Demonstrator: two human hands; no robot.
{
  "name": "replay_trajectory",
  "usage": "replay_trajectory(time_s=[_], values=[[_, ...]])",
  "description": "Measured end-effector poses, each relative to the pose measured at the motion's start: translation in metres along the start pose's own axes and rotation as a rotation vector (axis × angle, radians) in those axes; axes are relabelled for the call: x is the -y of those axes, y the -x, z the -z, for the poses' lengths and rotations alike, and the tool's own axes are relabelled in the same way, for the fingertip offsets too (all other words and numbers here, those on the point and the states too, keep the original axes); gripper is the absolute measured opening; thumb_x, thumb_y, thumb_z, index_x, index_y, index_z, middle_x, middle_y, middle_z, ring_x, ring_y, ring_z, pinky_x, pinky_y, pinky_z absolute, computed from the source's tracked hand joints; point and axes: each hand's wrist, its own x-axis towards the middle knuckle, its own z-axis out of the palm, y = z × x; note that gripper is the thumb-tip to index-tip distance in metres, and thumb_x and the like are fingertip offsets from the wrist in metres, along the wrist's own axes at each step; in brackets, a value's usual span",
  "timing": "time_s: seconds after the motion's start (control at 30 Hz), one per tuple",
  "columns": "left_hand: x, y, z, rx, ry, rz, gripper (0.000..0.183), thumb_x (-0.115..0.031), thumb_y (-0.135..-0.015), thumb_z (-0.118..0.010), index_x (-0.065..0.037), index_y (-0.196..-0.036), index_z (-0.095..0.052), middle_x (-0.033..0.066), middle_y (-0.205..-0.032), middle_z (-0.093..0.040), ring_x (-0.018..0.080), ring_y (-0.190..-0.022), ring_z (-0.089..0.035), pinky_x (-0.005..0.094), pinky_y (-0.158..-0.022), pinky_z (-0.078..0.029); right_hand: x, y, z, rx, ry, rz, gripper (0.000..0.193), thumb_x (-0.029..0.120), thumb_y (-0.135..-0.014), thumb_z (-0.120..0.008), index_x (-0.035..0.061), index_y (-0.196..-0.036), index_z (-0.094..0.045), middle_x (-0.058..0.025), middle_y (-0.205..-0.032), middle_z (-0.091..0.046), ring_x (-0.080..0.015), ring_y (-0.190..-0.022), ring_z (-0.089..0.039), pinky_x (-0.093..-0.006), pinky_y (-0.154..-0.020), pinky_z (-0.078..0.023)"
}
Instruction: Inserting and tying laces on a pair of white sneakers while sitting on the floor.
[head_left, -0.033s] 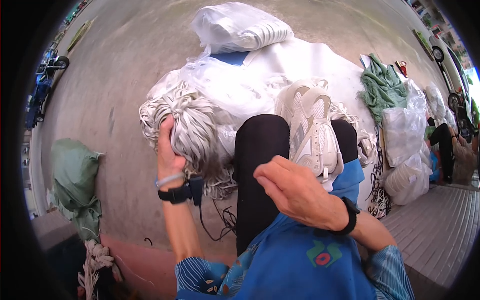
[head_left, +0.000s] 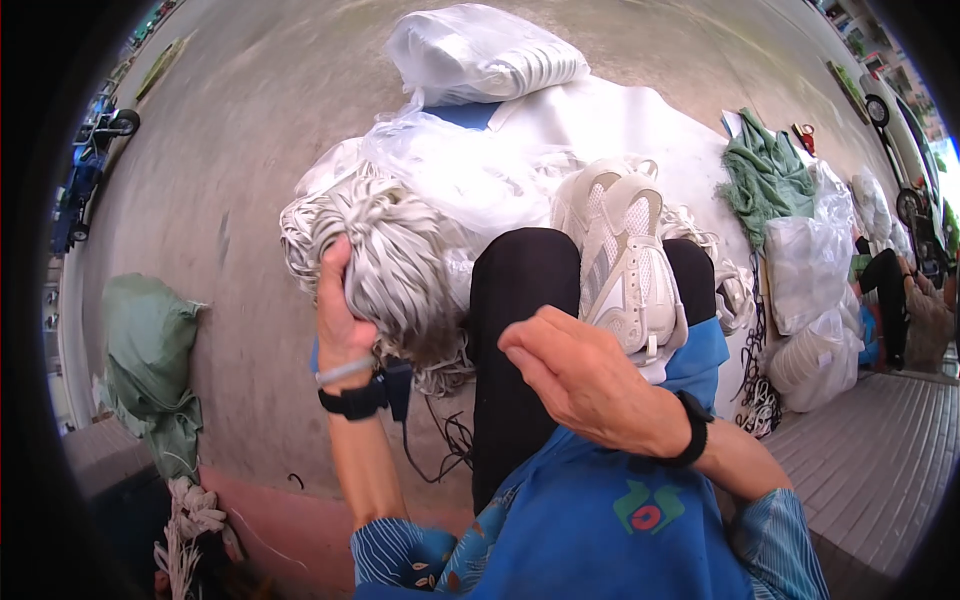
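My left hand (head_left: 346, 315) is closed round the side of a big knotted bundle of white-grey shoelaces (head_left: 392, 255), left of my knees. The thumb presses on the front of the bundle; the other fingers are hidden behind it. Over my lap, my right hand (head_left: 590, 385) is curled, thumb and fingers pressed together. Its fingertips face away, so anything in them cannot be made out. Just beyond it, a whitish mesh sneaker (head_left: 632, 275) rests between my knees, toe away from me, with a second sneaker (head_left: 578, 205) against its left side.
Clear plastic bags (head_left: 470, 55) lie on a white sheet (head_left: 640, 120) ahead. More laces (head_left: 740, 300), a green cloth (head_left: 768, 165) and bagged goods (head_left: 808, 275) are at right. A green sack (head_left: 150, 345) stands at left. Another person (head_left: 925, 310) sits at far right.
The lace bundle in my left hand has turned and tilted slightly to the right. My right hand has shifted a little to the left and is still closed.
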Motion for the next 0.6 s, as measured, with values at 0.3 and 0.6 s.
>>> replay_trajectory(time_s=[0.3, 0.6], values=[[0.023, 0.067, -0.049, 0.132, 0.016, -0.130, 0.059, -0.033, -0.088, -0.058, 0.002, -0.134, -0.043, 0.0133, -0.128, -0.056, 0.0264, -0.115, -0.056, 0.0406, -0.100, -0.045, 0.007, -0.014, -0.017, -0.119, -0.122, -0.073, 0.017, 0.012, -0.084, -0.066, -0.0001, -0.094, -0.059, -0.0139, -0.084, -0.058, -0.0277, -0.067, -0.060, -0.0364, -0.060, -0.048], [0.025, 0.082, -0.050, 0.185, -0.110, -0.146, 0.061, -0.032, -0.088, -0.060, 0.003, -0.134, -0.042, 0.0140, -0.131, -0.053, 0.0265, -0.118, -0.054, 0.0400, -0.102, -0.043, 0.003, -0.011, -0.020, -0.233, -0.201, -0.142, 0.017, 0.013, -0.081, -0.069, 0.0009, -0.090, -0.061, -0.0097, -0.077, -0.054, -0.0189, -0.059, -0.054, -0.0310, -0.055, -0.045]])
